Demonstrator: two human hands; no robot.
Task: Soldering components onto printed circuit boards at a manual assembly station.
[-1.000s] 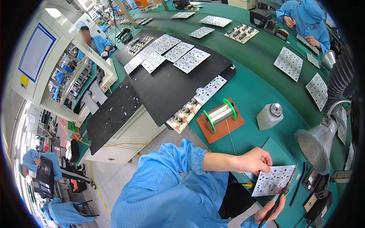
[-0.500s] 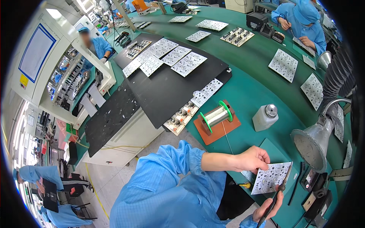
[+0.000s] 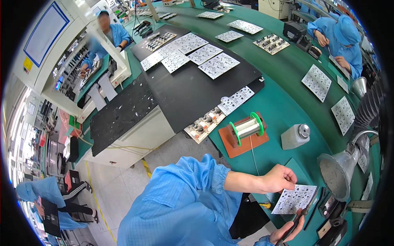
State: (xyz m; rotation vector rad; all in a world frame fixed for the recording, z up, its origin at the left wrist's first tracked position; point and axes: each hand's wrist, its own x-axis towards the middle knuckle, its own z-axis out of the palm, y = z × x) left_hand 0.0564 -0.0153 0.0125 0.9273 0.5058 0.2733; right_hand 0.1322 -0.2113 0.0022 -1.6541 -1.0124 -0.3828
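My left hand [image 3: 280,179] is closed in a pinch at the upper left edge of a white circuit board [image 3: 293,200] dotted with small dark parts. In my right hand [image 3: 290,230] is a soldering iron [image 3: 296,221] with a dark handle, its slim tip pointing up past the board's right edge. Whether the tip touches the board, I cannot tell. Solder wire runs from a green-flanged spool [image 3: 248,127] on a brown base [image 3: 230,149] down to my left forearm, where it is lost from sight.
A white bottle [image 3: 294,137] with a metal cap stands beyond my left hand. A metal funnel hood [image 3: 335,174] hangs at the right, above dark tools. More white boards lie on the black sheet [image 3: 180,96] and green bench [image 3: 279,88]. Co-workers sit at far right and left.
My view has shifted, so the bench things appear farther right and lower. My hands still hold the board and iron. At the far left, a co-worker's arms have moved.
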